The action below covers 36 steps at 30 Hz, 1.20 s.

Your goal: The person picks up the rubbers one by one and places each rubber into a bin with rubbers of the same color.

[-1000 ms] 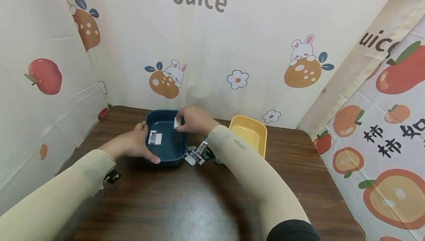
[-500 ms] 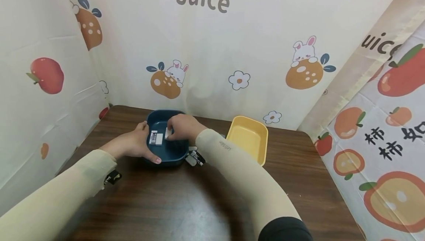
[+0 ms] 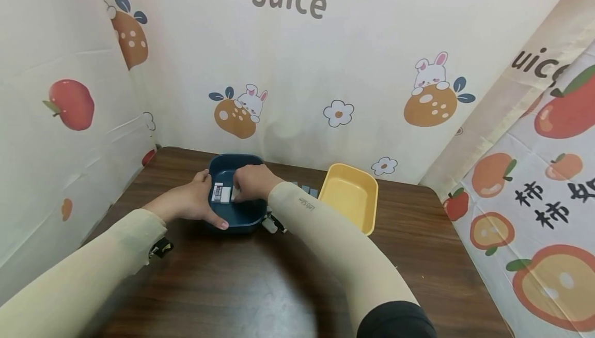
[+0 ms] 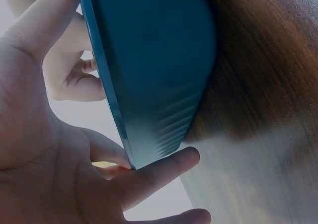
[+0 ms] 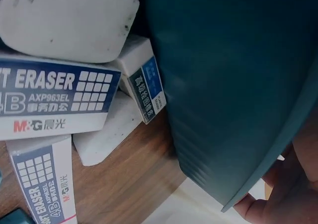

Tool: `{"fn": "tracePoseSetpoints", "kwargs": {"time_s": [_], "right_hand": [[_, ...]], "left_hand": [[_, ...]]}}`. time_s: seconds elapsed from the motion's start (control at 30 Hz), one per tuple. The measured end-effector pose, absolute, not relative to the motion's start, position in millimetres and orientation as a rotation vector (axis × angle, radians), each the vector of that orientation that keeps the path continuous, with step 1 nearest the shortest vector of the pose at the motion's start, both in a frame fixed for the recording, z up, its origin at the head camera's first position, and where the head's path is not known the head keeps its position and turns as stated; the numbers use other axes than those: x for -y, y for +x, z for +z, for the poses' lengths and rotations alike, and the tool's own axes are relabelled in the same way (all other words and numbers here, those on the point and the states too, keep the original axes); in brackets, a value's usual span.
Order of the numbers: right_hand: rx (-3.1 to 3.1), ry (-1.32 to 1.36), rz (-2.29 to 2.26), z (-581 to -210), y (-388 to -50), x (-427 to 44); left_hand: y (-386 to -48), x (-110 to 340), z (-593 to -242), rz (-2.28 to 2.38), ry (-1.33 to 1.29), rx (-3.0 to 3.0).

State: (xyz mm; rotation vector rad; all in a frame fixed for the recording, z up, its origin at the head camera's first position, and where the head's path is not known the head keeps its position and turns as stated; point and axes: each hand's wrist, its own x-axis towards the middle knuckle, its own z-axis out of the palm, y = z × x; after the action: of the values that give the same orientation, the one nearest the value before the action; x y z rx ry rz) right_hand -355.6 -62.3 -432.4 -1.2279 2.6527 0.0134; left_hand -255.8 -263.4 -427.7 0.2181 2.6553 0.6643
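My left hand grips the left side of a dark blue plastic bin, thumb at the near rim and fingertips at the far-left rim. Inside the bin lies a white eraser with a printed sleeve. Down in the bin, just right of that one, my right hand pinches a white eraser, mostly covered by the fingers. Whether it touches the bin floor I cannot tell. In the left wrist view, the bin's outer wall fills the middle, with the left fingers spread along it.
Loose erasers lie against the bin's right side, partly under my right forearm; one blue-and-white sleeved eraser tops the pile in the right wrist view. Further right stands a yellow bin. A printed curtain hangs behind the wooden table.
My right hand has moved left and down into the blue bin with the pinched eraser, beside the one lying there. The left hand keeps its grip on the rim.
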Motion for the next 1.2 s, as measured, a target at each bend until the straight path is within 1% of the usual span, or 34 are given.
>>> {"fn": "tracePoseSetpoints", "kwargs": {"time_s": [0.07,0.17,0.43,0.67,0.97,1.1,1.2], "right_hand": [[-2.655,-1.23,0.025,-433.2,-356.3,63.0],[-2.649,-1.22,0.036,-434.3,-356.2,64.3],[-2.642,-1.238,0.082,-433.7,-352.8,70.8],[-2.64,-1.195,0.038,-432.7,-357.5,69.4],[-2.715,-1.173,-0.153,-400.3,-368.4,24.8],[-2.753,-1.177,-0.174,-393.6,-374.3,-0.3],[-2.755,-1.13,-0.164,-392.3,-373.1,-18.9]], "left_hand": [[-251.7,258.6,-419.3,0.68,0.192,-2.641],[-249.4,255.4,-415.6,0.664,0.181,-2.644],[-248.8,254.9,-416.3,0.654,0.192,-2.646],[-246.7,255.1,-413.4,0.654,0.187,-2.65],[-251.8,252.4,-415.8,0.656,0.181,-2.653],[-251.3,254.1,-416.1,0.66,0.179,-2.656],[-250.1,254.3,-415.4,0.649,0.178,-2.657]]}}
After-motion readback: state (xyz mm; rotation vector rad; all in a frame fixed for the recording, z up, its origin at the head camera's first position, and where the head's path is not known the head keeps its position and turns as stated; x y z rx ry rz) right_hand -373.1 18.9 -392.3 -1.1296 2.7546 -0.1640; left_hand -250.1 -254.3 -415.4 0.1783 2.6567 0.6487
